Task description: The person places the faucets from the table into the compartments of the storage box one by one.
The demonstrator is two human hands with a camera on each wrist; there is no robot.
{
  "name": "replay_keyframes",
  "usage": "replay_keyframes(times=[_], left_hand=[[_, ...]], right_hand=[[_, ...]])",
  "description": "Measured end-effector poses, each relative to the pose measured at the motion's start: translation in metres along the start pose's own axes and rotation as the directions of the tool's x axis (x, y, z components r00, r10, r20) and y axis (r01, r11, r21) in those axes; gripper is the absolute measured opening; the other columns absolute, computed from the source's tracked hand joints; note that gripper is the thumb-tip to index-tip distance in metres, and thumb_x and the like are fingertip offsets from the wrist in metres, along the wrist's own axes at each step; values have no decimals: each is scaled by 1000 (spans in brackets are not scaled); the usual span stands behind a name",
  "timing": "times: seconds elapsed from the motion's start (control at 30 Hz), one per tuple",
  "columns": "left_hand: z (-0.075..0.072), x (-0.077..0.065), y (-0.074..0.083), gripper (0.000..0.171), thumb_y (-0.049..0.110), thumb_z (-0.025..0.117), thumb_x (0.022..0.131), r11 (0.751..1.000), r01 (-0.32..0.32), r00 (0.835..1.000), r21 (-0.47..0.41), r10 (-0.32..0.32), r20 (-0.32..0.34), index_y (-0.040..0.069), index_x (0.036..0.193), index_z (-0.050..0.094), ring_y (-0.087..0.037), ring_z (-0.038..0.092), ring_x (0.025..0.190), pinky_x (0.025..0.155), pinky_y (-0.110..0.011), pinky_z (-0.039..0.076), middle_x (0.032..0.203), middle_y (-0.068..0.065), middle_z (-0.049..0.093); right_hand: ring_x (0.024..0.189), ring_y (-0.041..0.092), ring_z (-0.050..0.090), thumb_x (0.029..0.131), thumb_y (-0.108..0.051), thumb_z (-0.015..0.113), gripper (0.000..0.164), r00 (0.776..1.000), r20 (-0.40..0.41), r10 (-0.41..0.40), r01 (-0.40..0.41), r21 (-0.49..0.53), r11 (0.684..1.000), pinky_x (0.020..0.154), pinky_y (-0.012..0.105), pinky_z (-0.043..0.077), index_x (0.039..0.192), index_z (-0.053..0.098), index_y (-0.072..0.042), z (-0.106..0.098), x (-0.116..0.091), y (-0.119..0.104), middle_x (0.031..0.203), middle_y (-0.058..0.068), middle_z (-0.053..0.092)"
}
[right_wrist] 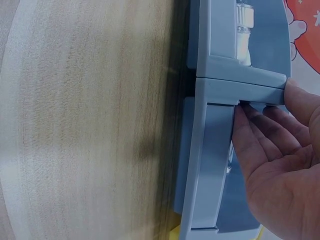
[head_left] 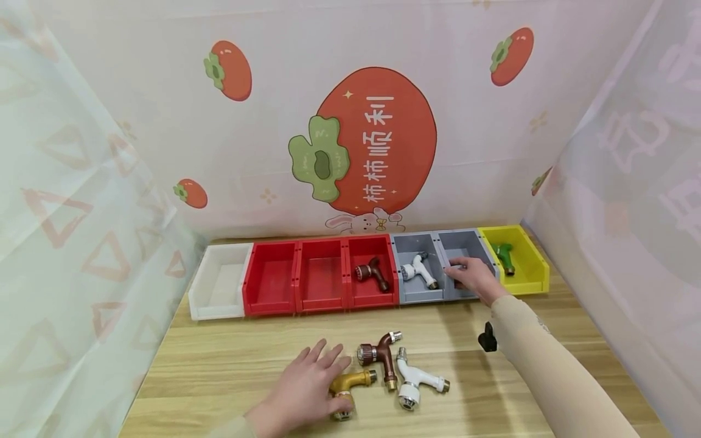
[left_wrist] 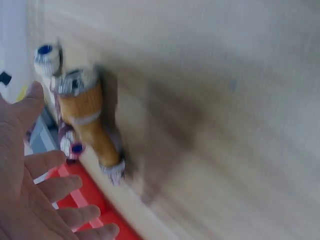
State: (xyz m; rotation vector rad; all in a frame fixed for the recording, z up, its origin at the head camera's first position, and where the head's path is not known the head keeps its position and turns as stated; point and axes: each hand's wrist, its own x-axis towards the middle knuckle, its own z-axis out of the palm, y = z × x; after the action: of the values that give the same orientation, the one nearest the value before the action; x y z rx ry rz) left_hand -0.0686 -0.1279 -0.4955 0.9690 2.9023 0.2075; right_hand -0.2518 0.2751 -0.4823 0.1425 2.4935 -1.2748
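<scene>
My left hand [head_left: 306,386] is spread over the table beside a yellow tap [head_left: 350,381]. In the left wrist view its fingers [left_wrist: 65,190] are apart and grip nothing, and the yellow tap [left_wrist: 95,120] lies clear of the palm. A brown tap [head_left: 386,359] and a white tap [head_left: 417,380] lie just to the right. My right hand [head_left: 473,277] reaches into the second grey bin [right_wrist: 212,165]. Its fingertips are inside against the divider, and the thumb touches the divider's rim. A small metal glint shows beneath the fingers; the rest is hidden.
Along the back wall stand a white bin [head_left: 219,307], several red bins [head_left: 323,304], the grey bins and a yellow bin [head_left: 533,283]. A brown tap [head_left: 374,274], a white tap [head_left: 420,271] and a green tap [head_left: 505,258] lie in separate bins.
</scene>
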Motion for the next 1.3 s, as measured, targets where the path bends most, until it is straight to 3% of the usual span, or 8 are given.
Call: replay_keyframes(times=[0.13, 0.33, 0.57, 0.77, 0.83, 1.07, 1.3], left_hand=[[6, -7, 7, 81, 72, 65, 85, 1000, -22, 1000, 4, 22, 12, 22, 147, 56, -45, 48, 138, 106, -64, 45, 152, -8, 53], [13, -12, 5, 70, 62, 70, 86, 997, -71, 997, 42, 71, 1, 23, 144, 60, -44, 52, 135, 103, -63, 48, 151, -8, 55], [6, -14, -4, 56, 47, 68, 93, 999, -32, 999, 26, 31, 43, 24, 144, 60, -43, 50, 137, 107, -63, 44, 151, -8, 55], [4, -13, -13, 45, 27, 68, 95, 998, -25, 1000, 57, 24, 8, 21, 139, 62, -43, 55, 132, 103, -62, 49, 149, -8, 57], [6, -11, -11, 47, 31, 68, 95, 998, 1, 1000, 62, 0, -3, 20, 140, 62, -44, 55, 132, 103, -62, 49, 151, -9, 55], [15, 6, 14, 74, 69, 63, 89, 986, 159, 987, 44, -158, -24, 21, 145, 59, -50, 51, 133, 102, -64, 48, 153, -12, 52], [25, 17, 31, 79, 72, 61, 87, 977, 203, 978, 66, -199, -66, 17, 143, 60, -52, 50, 132, 102, -66, 47, 147, -13, 57]], right_hand=[[122, 40, 62, 106, -32, 57, 60, 1000, 1, -3, 3, -6, 1000, 104, 54, 50, 153, 41, 2, -1, -2, -1, 147, 31, 48], [122, 40, 62, 106, -32, 57, 59, 1000, 7, -2, 2, -9, 1000, 104, 55, 50, 153, 41, 2, 0, -2, -1, 147, 31, 48], [122, 41, 62, 106, -33, 57, 60, 1000, 6, -13, 13, -21, 1000, 103, 55, 50, 153, 41, 2, 0, -2, 0, 147, 32, 48], [123, 41, 61, 106, -33, 57, 60, 1000, 3, -1, 1, -10, 1000, 105, 55, 49, 153, 41, 1, 0, -2, 0, 148, 31, 48], [124, 41, 61, 106, -33, 57, 60, 1000, 3, 0, 0, -7, 1000, 105, 55, 49, 153, 41, 1, 0, -2, -1, 148, 31, 48], [124, 41, 60, 107, -33, 56, 60, 1000, 2, -4, 4, -8, 1000, 105, 56, 49, 153, 40, 2, -1, -4, -1, 148, 31, 48], [125, 41, 60, 107, -34, 56, 61, 1000, 5, 0, 0, -12, 1000, 106, 56, 48, 153, 41, 1, -1, -4, -1, 148, 31, 48]])
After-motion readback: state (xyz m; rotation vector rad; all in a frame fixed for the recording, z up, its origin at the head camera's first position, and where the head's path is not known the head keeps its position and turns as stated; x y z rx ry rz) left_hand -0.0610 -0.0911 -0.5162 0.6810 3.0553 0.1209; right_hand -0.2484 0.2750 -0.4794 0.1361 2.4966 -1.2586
